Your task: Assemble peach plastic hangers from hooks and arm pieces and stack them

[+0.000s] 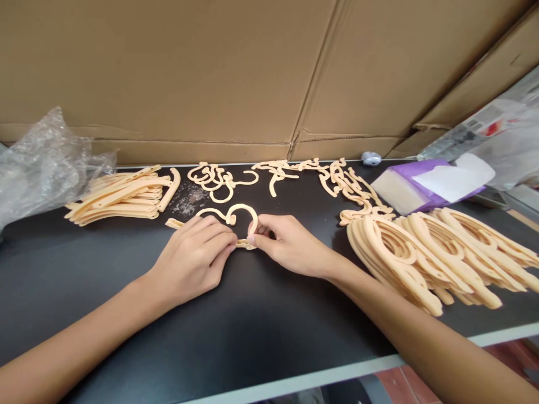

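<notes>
Over the middle of a black table, my left hand [197, 252] is closed on a long beige plastic hanger arm [174, 224], whose far end shows left of the knuckles. My right hand [286, 241] pinches the base of a curved beige hanger hook [243, 207] between thumb and fingers. The hook's base meets the arm's end between my two hands; the fingertips partly cover this joint. Just behind my left hand lies another curved beige piece [213, 211], partly hidden by it.
Hanger arms [122, 196] are piled at left beside crumpled clear plastic [50, 163]. Loose hooks [217, 179] and small curved parts [337, 179] lie along the back. Folded hangers [387, 258] are stacked at right, near a purple tissue pack [425, 179]. Cardboard [168, 73] stands behind.
</notes>
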Tool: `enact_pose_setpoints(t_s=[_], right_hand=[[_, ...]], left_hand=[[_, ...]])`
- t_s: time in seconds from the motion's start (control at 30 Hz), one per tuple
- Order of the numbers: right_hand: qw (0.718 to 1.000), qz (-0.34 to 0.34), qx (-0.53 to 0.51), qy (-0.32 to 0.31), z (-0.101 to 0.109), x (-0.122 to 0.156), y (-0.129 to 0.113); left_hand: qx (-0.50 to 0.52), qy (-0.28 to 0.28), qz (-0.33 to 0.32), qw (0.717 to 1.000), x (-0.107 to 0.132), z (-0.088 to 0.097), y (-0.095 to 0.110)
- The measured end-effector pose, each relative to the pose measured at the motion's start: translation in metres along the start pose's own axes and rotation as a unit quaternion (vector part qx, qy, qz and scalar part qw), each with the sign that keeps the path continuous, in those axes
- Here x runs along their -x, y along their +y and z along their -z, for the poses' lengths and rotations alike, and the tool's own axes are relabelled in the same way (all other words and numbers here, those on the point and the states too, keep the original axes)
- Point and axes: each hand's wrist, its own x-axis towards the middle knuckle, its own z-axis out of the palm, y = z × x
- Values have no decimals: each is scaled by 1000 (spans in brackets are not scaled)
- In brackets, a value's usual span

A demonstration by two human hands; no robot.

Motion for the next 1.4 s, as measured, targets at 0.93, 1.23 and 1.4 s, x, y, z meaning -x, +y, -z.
enact_pose_setpoints(t_s=[0.93,1.23,1.4], right_hand=[[999,25,-10,37,-8,0,1],[999,32,20,31,-11,0,0],[996,66,51,40,-11,1,2]], left_hand=[[36,14,1,999,0,-3,1],[39,12,0,999,0,-2,0],[42,17,3,999,-1,-2,0]])
